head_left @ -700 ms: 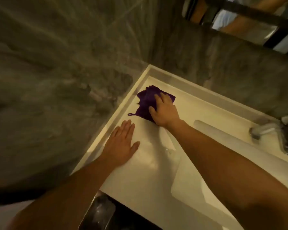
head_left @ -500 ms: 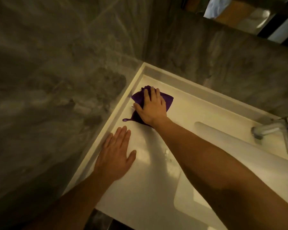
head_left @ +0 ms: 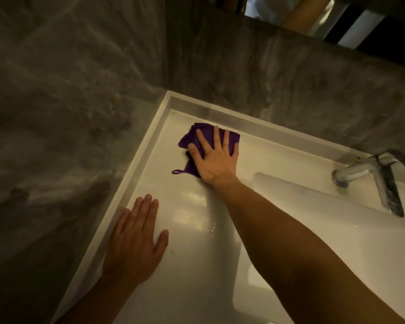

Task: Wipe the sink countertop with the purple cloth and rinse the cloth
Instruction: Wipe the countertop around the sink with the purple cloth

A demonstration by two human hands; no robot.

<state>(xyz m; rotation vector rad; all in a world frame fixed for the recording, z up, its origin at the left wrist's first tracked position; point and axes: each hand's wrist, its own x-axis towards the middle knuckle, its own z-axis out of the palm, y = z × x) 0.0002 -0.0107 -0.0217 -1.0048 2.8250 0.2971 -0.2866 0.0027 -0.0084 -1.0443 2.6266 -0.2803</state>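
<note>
The right hand [head_left: 214, 157] is lying spread, fingers flat, pressing the purple cloth [head_left: 192, 139] onto the white bench [head_left: 197, 242] near its far left corner, likely to scrub that spot. The left hand [head_left: 136, 239] is resting open and flat nearer, probably bracing the reach. The cloth is looking crumpled, deep purple, its small loop trailing left. The faucet [head_left: 369, 174] is standing far right, unused.

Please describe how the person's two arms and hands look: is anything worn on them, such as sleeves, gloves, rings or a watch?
Both forearms are bare up to the picture's edge, with no sleeve showing. The left hand and the right hand wear no gloves. I see no ring, watch or bracelet on the fingers or wrists, though the light is dim.
</note>
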